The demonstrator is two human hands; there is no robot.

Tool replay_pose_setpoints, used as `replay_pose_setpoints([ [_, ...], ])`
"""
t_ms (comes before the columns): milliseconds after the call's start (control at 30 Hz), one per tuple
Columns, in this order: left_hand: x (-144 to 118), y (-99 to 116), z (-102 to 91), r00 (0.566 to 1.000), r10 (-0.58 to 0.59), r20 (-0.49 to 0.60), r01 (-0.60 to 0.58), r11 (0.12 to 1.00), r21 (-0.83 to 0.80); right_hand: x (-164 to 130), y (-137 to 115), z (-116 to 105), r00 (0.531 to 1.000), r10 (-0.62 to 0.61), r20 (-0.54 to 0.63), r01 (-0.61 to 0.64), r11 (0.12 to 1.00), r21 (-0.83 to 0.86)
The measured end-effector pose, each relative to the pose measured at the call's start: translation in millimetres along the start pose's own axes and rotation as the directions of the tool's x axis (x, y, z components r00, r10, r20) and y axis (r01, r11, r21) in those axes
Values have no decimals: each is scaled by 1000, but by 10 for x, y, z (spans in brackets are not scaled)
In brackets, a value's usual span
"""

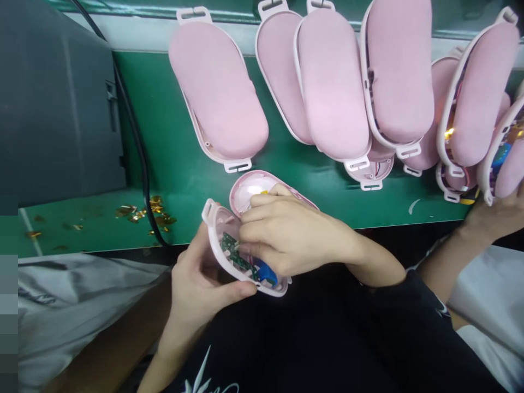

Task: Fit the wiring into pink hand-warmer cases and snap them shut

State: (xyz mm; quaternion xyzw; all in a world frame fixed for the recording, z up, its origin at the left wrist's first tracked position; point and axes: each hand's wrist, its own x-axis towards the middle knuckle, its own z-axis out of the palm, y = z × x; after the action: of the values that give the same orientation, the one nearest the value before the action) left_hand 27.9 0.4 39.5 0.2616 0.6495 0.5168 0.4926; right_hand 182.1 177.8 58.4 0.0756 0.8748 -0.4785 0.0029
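Closest in, over a dark-clothed lap, the left hand (200, 284) cradles an opened pink shell (241, 256) from below, thumb wrapped along its lower rim, fingers closed around it. The right hand (286, 234) lies on top of the shell with its fingers curled down into the cavity, pressing or pinching something inside — I cannot tell whether they actually grip a part. A green circuit board (234, 254) and a blue component (266, 273) show in the open half.

The shell looks light, thin and rigid, a smooth plastic that could slip, and the exposed electronics seem delicate; my guess is that the rim and the strap loop at the end are the safe places to hold, not the board.

Past the hands runs the green bench (176, 164), with gold scraps (158, 210) and a black cable (135, 136) beside a grey box (57, 98). Farther back lies a row of pink padded units (219, 93), several overlapping. At the right edge another person's hand (497, 215) rests on one — mostly cut off. The right fingers hide most of the shell's interior.
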Motion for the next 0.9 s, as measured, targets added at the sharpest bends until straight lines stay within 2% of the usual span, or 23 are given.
replay_pose_setpoints([
  [100, 24, 56, -8, 997, -74, -22, 73, 997, -35, 9, 80, -9, 998, -45, -43, 49, 993, 104],
  [167, 51, 85, -25, 987, -159, 17, 160, 984, -81, 27, 146, 17, 994, -18, -108, 33, 990, 138],
  [267, 73, 89, -74, 970, -229, 84, 234, 971, -58, 74, 219, 84, 986, 21, -164, -3, 994, 107],
  [367, 36, 63, -96, 969, -243, 47, 246, 967, -67, 69, 242, 132, 970, -16, -242, 23, 999, 28],
  [467, -51, 36, -58, 961, -277, -16, 272, 952, -140, -107, 219, 102, 897, -93, -432, 84, 996, -40],
  [533, -105, 17, -20, 948, -317, -15, 308, 929, -207, -312, 193, 67, 841, -109, -529, 100, 994, -46],
  [600, -130, -2, 8, 941, -339, 5, 329, 908, -260, -517, 180, 73, 842, -92, -531, 54, 995, -86],
  [733, -110, -18, 25, 942, -336, -4, 322, 904, -282, -687, 196, 259, 903, -58, -426, -64, 962, -267],
  [800, -98, -21, 26, 947, -320, -21, 303, 914, -270, -636, 203, 379, 885, -63, -462, -64, 965, -254],
  [900, -102, -50, 19, 950, -312, -24, 294, 916, -274, -477, 191, 524, 820, -116, -560, 34, 987, -154],
])
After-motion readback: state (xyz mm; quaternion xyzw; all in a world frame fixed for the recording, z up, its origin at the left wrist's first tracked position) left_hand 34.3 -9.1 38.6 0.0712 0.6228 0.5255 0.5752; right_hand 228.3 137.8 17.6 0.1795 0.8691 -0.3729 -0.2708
